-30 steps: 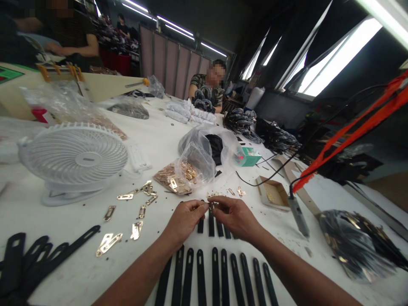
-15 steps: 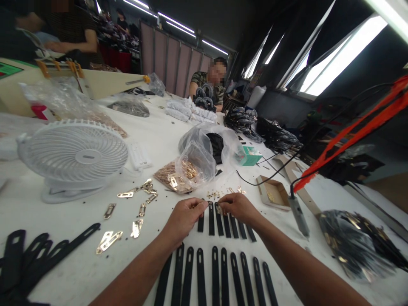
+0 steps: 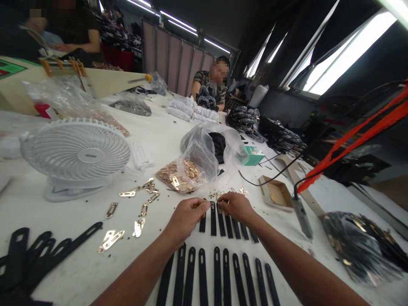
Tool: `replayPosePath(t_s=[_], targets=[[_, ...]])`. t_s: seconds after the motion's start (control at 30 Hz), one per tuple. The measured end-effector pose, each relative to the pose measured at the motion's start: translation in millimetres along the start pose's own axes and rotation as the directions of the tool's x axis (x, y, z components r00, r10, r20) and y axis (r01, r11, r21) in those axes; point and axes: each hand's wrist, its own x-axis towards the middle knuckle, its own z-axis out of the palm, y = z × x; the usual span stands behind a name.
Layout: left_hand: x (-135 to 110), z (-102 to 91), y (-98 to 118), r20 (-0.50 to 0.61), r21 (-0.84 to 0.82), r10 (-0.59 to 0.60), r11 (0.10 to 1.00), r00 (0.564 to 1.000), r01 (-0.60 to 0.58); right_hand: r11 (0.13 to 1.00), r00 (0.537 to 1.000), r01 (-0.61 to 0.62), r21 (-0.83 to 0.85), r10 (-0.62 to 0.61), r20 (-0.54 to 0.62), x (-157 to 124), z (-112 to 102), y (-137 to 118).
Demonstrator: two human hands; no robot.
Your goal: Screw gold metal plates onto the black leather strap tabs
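Two rows of black straps with slotted ends lie on the white table; one strap (image 3: pixel 213 221) of the far row stands between my hands. My left hand (image 3: pixel 188 214) is closed, thumb and forefinger pinched beside that strap's tip; what they hold is too small to make out. My right hand (image 3: pixel 236 207) is closed too, its fingertips on a small gold metal plate at the end of the neighbouring strap (image 3: pixel 221 225). Nearer to me lies the front row, with a black strap (image 3: pixel 217 276) in its middle. Tiny gold pieces (image 3: pixel 215 194) are scattered just beyond my fingertips.
Loose gold slotted plates (image 3: pixel 112 210) lie left, below a white fan (image 3: pixel 79 155). A clear bag (image 3: pixel 178 176) of gold plates stands beyond my hands. A cardboard box (image 3: pixel 276 193) and a hanging grey tool (image 3: pixel 302 219) are right. A person (image 3: pixel 204 78) sits across.
The whole view has shifted slightly, so things sit a little further right. Both hands stay at the same strap tips, with only small finger movement.
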Motion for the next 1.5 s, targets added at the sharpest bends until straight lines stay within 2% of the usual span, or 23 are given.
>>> replayPosePath(t_s=[0.27, 0.4, 0.5, 0.6, 0.67, 0.87, 1.0, 1.17, 1.23, 1.3, 1.4, 1.5], targets=[[3, -1.4, -4, 0.023, -0.059, -0.025, 0.998, 0.999, 0.027, 1.000, 0.999, -0.018, -0.006, 0.018, -0.036, -1, 2, -2], [2, -0.6, -3, 0.055, -0.104, -0.049, 0.993, 0.997, 0.055, 0.998, 0.996, -0.008, 0.059, 0.014, -0.091, -5, -6, -5], [0, 0.6, -1, 0.060, -0.114, -0.042, 0.992, 0.997, 0.049, 0.967, 0.990, 0.078, 0.243, -0.047, -0.132, -13, -18, -13], [-1, 0.6, 0, 0.064, -0.095, -0.029, 0.995, 0.998, 0.034, 0.827, 0.984, 0.175, 0.534, -0.126, -0.128, -24, -25, -26], [0, -0.1, -1, 0.067, -0.069, -0.016, 0.997, 0.998, 0.021, 0.770, 0.978, 0.209, 0.603, -0.161, -0.132, -30, -26, -35], [0, -1.1, -2, 0.062, -0.034, -0.004, 0.999, 0.998, 0.006, 0.827, 0.950, 0.304, 0.472, -0.229, -0.210, -37, -25, -47], [-2, -0.2, 1, 0.040, -0.088, -0.061, 0.994, 0.997, 0.064, 0.799, 0.924, 0.375, 0.469, -0.281, -0.259, -37, -28, -47], [-2, 0.2, 2, 0.079, -0.179, -0.082, 0.979, 0.993, 0.095, 0.780, 0.884, 0.458, 0.427, -0.346, -0.316, -35, -27, -43], [-1, 0.0, 1, 0.075, -0.197, -0.085, 0.975, 0.994, 0.098, 0.786, 0.893, 0.441, 0.433, -0.337, -0.298, -35, -27, -44], [-1, -0.3, 1, 0.054, -0.187, -0.077, 0.979, 0.996, 0.086, 0.795, 0.923, 0.381, 0.473, -0.293, -0.250, -36, -30, -46], [-2, -0.2, 4, -0.020, -0.056, -0.024, 0.998, 1.000, 0.023, 0.787, 0.973, 0.232, 0.572, -0.178, -0.149, -36, -34, -49], [-4, 0.5, 8, -0.078, 0.096, 0.049, 0.995, 0.996, -0.042, 0.771, 0.992, 0.120, 0.625, -0.112, -0.052, -33, -36, -49]])
